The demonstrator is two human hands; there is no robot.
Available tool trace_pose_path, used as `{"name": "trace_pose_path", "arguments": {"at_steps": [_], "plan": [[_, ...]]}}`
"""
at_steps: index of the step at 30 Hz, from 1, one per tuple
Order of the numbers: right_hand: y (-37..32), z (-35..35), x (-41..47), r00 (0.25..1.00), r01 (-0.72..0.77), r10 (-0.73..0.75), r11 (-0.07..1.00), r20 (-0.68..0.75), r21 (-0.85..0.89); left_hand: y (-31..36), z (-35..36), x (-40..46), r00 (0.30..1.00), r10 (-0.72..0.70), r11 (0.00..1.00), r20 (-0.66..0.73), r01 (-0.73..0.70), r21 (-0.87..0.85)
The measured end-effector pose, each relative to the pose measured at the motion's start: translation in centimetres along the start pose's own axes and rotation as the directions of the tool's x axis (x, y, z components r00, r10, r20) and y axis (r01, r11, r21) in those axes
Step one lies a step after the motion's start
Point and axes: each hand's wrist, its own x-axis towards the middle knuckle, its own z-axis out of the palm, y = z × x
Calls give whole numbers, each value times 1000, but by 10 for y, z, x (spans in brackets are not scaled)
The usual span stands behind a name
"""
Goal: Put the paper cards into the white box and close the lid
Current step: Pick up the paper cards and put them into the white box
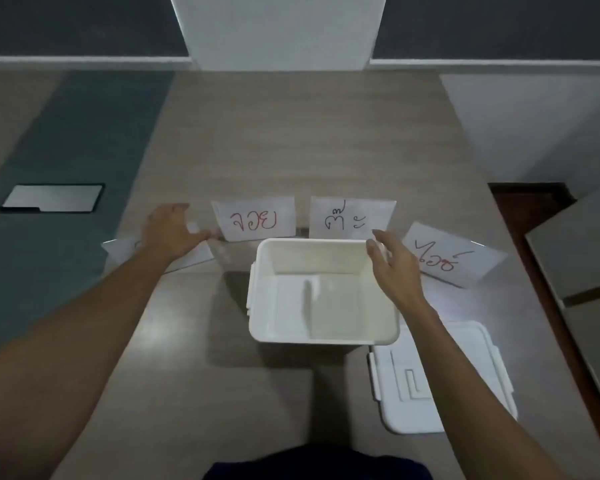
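Observation:
An open white box stands in the middle of the table with nothing inside. Its white lid lies flat to the right of it. Behind the box lie several paper cards: one with red writing, one with dark writing, one with red writing at the right, and one at the left mostly hidden under my left hand. My left hand hovers over that left card with fingers spread, fingertips near the red-lettered card. My right hand is open at the box's far right corner.
A dark tablet lies at the far left on a grey-green strip. The table's right edge runs close past the lid, with grey panels beyond it. A white pillar stands behind the table.

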Motion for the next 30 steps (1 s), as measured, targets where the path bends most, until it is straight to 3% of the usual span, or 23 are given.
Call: {"name": "trace_pose_path", "arguments": {"at_steps": [6,11,14,17,24,26,30], "plan": [[7,1,-10,998,-60,54,976,32,209,-29,-3,-9,990,-63,975,122,34,221],[17,4,-4,986,-137,94,922,134,362,-27,-6,-9,991,-60,949,118,20,313],[19,6,-3,985,-159,116,902,128,401,-20,-8,-11,997,-14,958,76,-9,287],[18,10,-3,988,-146,113,911,106,385,-7,-25,-18,994,57,959,-90,-30,282],[16,16,-4,991,-132,115,922,67,364,73,-92,-70,904,246,965,-351,-194,177],[15,17,-5,991,-131,115,922,65,365,106,-103,-95,879,320,947,-354,-298,115],[15,16,-5,992,-126,113,917,58,377,167,-88,-139,863,450,892,-228,-445,75]]}}
